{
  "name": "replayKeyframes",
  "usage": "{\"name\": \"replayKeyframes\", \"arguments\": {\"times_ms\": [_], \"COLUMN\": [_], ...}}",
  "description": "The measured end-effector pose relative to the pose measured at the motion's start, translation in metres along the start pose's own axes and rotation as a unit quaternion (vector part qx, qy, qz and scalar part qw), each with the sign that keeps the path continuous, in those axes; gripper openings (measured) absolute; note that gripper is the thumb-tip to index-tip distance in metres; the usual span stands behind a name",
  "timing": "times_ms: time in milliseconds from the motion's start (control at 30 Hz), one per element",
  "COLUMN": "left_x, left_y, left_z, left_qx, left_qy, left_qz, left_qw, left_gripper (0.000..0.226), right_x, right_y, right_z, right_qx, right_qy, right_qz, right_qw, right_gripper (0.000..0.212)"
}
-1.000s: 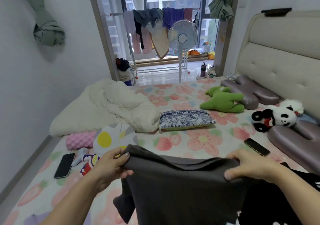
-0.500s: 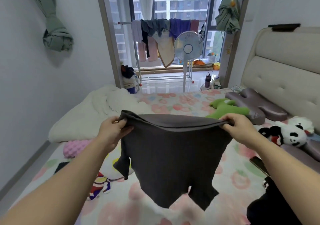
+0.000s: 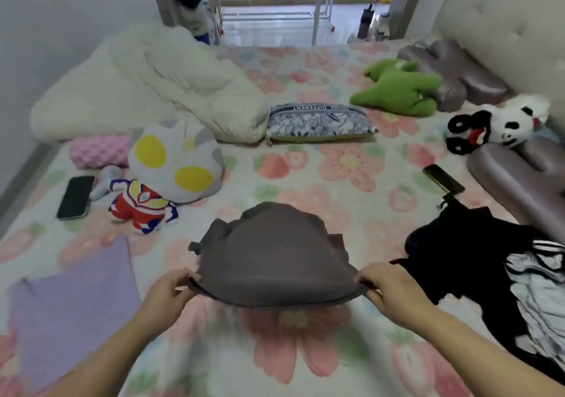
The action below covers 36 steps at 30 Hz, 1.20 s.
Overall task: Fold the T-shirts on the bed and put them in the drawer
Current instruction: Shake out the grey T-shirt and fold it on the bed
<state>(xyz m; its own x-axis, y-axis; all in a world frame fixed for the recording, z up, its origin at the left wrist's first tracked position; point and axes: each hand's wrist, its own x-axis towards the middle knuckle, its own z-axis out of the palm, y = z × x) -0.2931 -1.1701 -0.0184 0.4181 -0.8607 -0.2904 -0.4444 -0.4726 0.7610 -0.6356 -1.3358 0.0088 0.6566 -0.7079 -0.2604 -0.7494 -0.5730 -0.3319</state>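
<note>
A dark grey T-shirt (image 3: 272, 256) billows low over the floral bed sheet (image 3: 336, 182), its far end bunched and its near edge stretched between my hands. My left hand (image 3: 171, 289) pinches the near left corner. My right hand (image 3: 388, 286) pinches the near right corner. A pile of black and striped clothes (image 3: 489, 268) lies to the right of the shirt. A flat lilac garment (image 3: 70, 301) lies at the left. No drawer is in view.
A cream duvet (image 3: 159, 81), patterned cushion (image 3: 318, 121), green plush (image 3: 397, 87), panda plush (image 3: 501, 124), round plush and hero doll (image 3: 171, 167), pink pillow (image 3: 97, 151) and two phones (image 3: 75, 197) (image 3: 443, 179) lie across the bed. Grey pillows (image 3: 513, 176) line the headboard.
Both hands have swung the grey shirt down from chest height to just above the sheet, close in front of me. My head has tilted down toward the bed.
</note>
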Motion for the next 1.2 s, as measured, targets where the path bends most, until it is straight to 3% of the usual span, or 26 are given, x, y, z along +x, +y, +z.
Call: {"name": "replayKeyframes", "arguments": {"times_ms": [167, 233, 300, 400, 533, 667, 767, 867, 967, 1033, 1100, 1200], "left_x": [-0.048, -0.066, -0.072, -0.062, -0.039, -0.019, -0.016, -0.025, -0.02, 0.004, 0.046, 0.123], "left_y": [-0.119, -0.147, -0.167, -0.187, -0.198, -0.188, -0.189, -0.2, -0.203, -0.201, -0.198, -0.192], "left_z": [0.085, 0.111, 0.13, 0.149, 0.173, 0.201, 0.214, 0.208, 0.193, 0.175, 0.152, 0.123], "left_qx": [0.128, 0.109, 0.031, -0.019, 0.019, 0.036, 0.073, 0.103, 0.118, 0.083, 0.012, 0.006], "left_qy": [-0.143, -0.152, -0.118, -0.007, 0.057, 0.124, 0.132, 0.14, 0.132, 0.154, 0.207, 0.264], "left_qz": [-0.09, -0.149, -0.251, -0.363, -0.356, -0.278, -0.269, -0.278, -0.269, -0.266, -0.266, -0.249], "left_qw": [0.977, 0.971, 0.96, 0.931, 0.933, 0.952, 0.951, 0.945, 0.947, 0.948, 0.941, 0.932], "left_gripper": [0.037, 0.03, 0.051, 0.06, 0.066, 0.058, 0.051, 0.047, 0.049, 0.059, 0.072, 0.072], "right_x": [-0.045, -0.06, -0.067, -0.056, -0.02, 0.007, 0.0, -0.029, -0.035, -0.01, 0.031, 0.111], "right_y": [0.003, 0.005, 0.017, 0.04, 0.06, 0.051, 0.051, 0.066, 0.077, 0.086, 0.103, 0.129], "right_z": [0.139, 0.178, 0.206, 0.23, 0.259, 0.288, 0.299, 0.297, 0.286, 0.27, 0.251, 0.223], "right_qx": [-0.065, -0.044, 0.039, 0.158, 0.235, 0.196, 0.166, 0.137, 0.13, 0.162, 0.205, 0.253], "right_qy": [-0.166, -0.243, -0.259, -0.139, -0.065, -0.024, 0.019, 0.056, 0.021, 0.042, 0.116, 0.178], "right_qz": [-0.008, 0.025, 0.13, 0.314, 0.437, 0.425, 0.407, 0.458, 0.432, 0.405, 0.382, 0.385], "right_qw": [0.984, 0.969, 0.956, 0.926, 0.866, 0.884, 0.898, 0.877, 0.892, 0.899, 0.894, 0.87], "right_gripper": [0.02, 0.024, 0.028, 0.032, 0.054, 0.031, 0.029, 0.028, 0.03, 0.029, 0.029, 0.045]}}
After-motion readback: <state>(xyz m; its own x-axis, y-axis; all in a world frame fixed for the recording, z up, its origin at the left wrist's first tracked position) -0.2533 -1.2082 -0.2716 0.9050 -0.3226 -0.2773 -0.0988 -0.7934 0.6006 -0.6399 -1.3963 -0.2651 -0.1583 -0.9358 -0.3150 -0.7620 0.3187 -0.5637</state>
